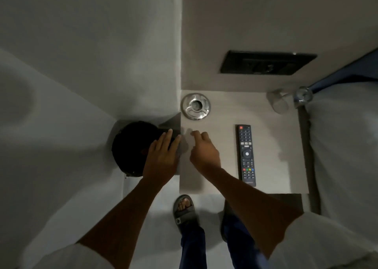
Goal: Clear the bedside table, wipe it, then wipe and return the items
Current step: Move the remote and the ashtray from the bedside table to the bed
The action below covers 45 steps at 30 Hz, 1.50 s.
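Observation:
The pale bedside table [221, 109] carries a round metal ashtray [196, 106] at its far left corner, a black remote control [246, 155] lying lengthwise right of centre, and an upturned clear glass [277, 101] at the far right corner. My left hand [162, 156] hovers flat at the table's left edge, over a black bin, fingers apart and holding nothing. My right hand [204, 150] hangs over the table's left half, fingers loosely curled and empty, a hand's width left of the remote.
A black round bin [131, 146] stands on the floor left of the table, against the white wall. A bed with white linen [343, 146] borders the table's right side. A dark switch panel [266, 62] sits on the wall behind. A second shiny glass [304, 95] rests by the bed.

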Available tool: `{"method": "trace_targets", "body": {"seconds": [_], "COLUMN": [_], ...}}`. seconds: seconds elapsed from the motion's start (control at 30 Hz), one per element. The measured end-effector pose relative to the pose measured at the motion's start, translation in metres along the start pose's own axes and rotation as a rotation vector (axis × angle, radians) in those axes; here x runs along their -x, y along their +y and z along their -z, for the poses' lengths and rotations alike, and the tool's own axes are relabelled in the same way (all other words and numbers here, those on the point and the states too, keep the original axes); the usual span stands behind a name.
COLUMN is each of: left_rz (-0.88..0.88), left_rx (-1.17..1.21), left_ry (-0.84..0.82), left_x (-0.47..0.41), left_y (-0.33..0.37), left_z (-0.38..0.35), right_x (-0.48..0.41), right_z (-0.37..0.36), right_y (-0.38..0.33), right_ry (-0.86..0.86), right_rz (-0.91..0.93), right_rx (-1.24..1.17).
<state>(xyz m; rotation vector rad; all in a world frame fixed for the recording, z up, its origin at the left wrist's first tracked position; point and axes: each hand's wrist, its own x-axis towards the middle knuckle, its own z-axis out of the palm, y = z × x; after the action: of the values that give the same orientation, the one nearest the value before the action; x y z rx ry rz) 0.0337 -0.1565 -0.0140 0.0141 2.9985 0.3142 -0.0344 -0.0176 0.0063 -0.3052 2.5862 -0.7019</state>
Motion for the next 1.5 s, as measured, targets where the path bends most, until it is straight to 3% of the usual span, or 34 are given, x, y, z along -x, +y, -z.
{"method": "trace_targets", "body": {"seconds": [0.1,0.2,0.33,0.6,0.8,0.9,1.13,1.27,1.5], "left_rz": [-0.196,-0.301,-0.089,0.202,0.321,0.191,-0.099,-0.241,-0.550], "left_rx": [-0.092,-0.130,-0.045,0.128,0.210,0.145,0.342,0.407,0.455], "left_ry": [-0.035,-0.170,-0.183,-0.153,-0.143,-0.090,-0.195,-0.122,-0.075], "left_x": [-0.033,-0.073,-0.137,-0.188,-0.159,-0.119,-0.042,-0.019,0.015], "left_y": [0.025,0.046,0.054,0.038,0.066,0.099,0.236,0.321,0.467], "left_z": [0.010,0.015,0.012,-0.011,-0.017,-0.009,0.009,0.030,0.048], "right_x": [0.020,0.043,0.056,0.047,0.074,0.110,0.207,0.259,0.356], "right_z": [0.023,0.037,0.047,0.042,0.051,0.068,0.131,0.177,0.259], "right_y": [0.041,0.084,0.125,0.144,0.159,0.164,0.180,0.196,0.278], "right_ry": [0.153,0.142,0.069,0.009,-0.035,0.040,0.304,0.475,0.691], "right_rz": [-0.163,-0.411,-0.581,-0.538,-0.548,-0.597,-0.671,-0.698,-0.870], "right_rx": [0.147,0.205,0.117,0.047,-0.049,-0.153,-0.219,-0.237,-0.204]}}
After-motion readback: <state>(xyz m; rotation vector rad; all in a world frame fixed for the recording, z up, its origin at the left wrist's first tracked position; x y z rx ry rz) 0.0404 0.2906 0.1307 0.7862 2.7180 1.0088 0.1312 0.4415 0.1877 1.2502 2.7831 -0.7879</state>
